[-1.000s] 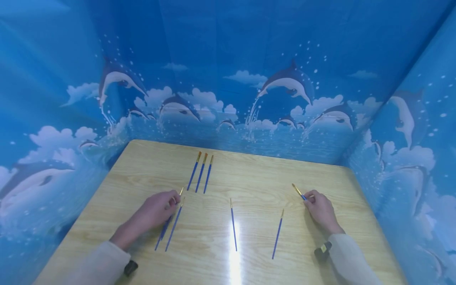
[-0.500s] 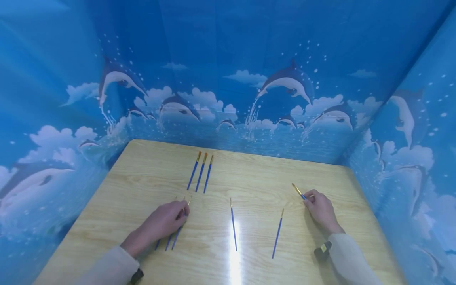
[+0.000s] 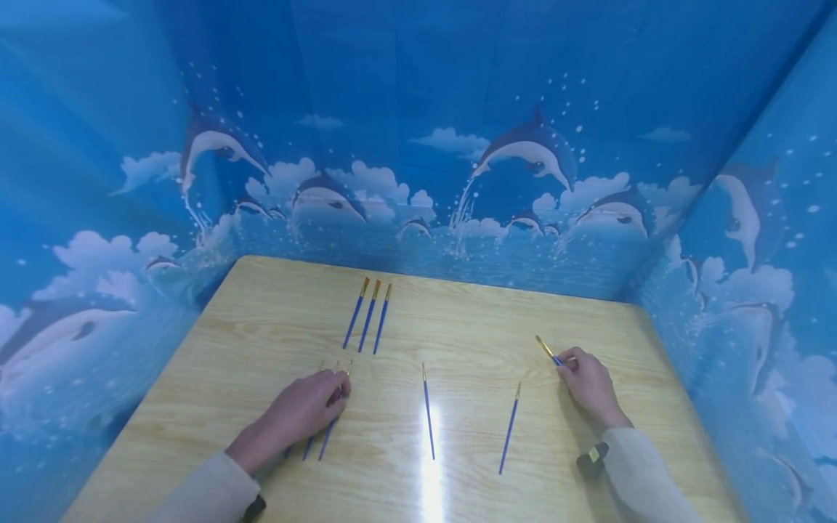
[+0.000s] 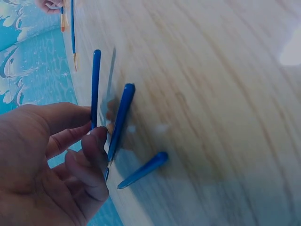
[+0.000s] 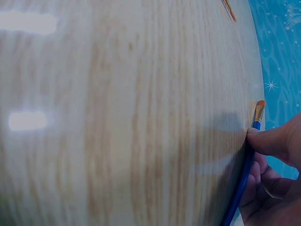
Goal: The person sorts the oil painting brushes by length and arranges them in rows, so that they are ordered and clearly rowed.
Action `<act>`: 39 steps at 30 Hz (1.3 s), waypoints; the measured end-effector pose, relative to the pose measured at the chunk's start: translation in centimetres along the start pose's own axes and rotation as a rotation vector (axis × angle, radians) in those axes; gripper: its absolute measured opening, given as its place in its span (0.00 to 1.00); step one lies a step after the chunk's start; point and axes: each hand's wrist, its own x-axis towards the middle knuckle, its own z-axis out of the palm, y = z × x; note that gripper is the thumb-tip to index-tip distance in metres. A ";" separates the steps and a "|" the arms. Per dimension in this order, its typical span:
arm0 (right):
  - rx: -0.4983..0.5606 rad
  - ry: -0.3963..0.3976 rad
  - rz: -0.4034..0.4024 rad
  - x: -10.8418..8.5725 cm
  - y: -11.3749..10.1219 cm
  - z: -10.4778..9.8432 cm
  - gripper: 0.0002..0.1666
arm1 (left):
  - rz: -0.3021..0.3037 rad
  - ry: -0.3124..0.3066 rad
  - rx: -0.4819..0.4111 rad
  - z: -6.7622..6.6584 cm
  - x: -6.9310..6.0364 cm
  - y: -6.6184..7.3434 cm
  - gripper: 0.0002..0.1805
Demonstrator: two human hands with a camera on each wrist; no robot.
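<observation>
At the table's left, my left hand [image 3: 294,412] pinches a thin blue-handled paintbrush [image 4: 95,82] between thumb and fingers, low over the wood. Two more blue paintbrushes [image 4: 123,110] lie beside it, partly covered by the hand in the head view. On the right, my right hand [image 3: 590,388] holds another paintbrush [image 3: 548,350] by its blue handle; its gold ferrule and brown bristles point toward the back left. Between the hands lie two separate paintbrushes, one near the middle [image 3: 429,412] and one closer to the right hand [image 3: 510,428].
Three paintbrushes [image 3: 370,316] lie side by side at the back left, bristles away from me. The wooden table [image 3: 471,319] is walled by a blue dolphin-print sheet [image 3: 405,145] at the back and both sides. Light glares on the table's front middle.
My left hand has shifted right and slightly toward me with its paintbrush, which now lines up right of the two beside it. My right hand has stayed in place.
</observation>
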 end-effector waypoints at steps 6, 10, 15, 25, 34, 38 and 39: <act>0.004 -0.002 -0.008 0.1 0.1 0.0 0.14 | 0.036 0.017 0.068 0.2 -0.4 0.0 0.05; 0.007 0.000 -0.015 0.1 0.1 0.0 0.15 | 0.059 0.047 0.108 0.4 -0.5 -0.1 0.06; 0.009 -0.003 -0.018 0.1 0.3 0.0 0.15 | 0.057 0.055 0.116 0.4 -0.5 0.1 0.05; 0.007 0.001 -0.020 0.0 0.1 0.0 0.15 | 0.057 0.065 0.119 0.6 -0.7 0.1 0.06; 0.002 0.003 -0.021 0.2 0.3 0.0 0.15 | 0.067 0.096 0.119 0.5 -0.5 0.4 0.03; 0.004 -0.002 -0.025 0.2 0.3 0.0 0.15 | 0.083 0.120 0.105 0.5 -0.2 0.8 0.02; 0.004 -0.002 -0.025 0.2 0.3 0.0 0.15 | 0.085 0.121 0.105 0.5 -0.2 0.9 0.02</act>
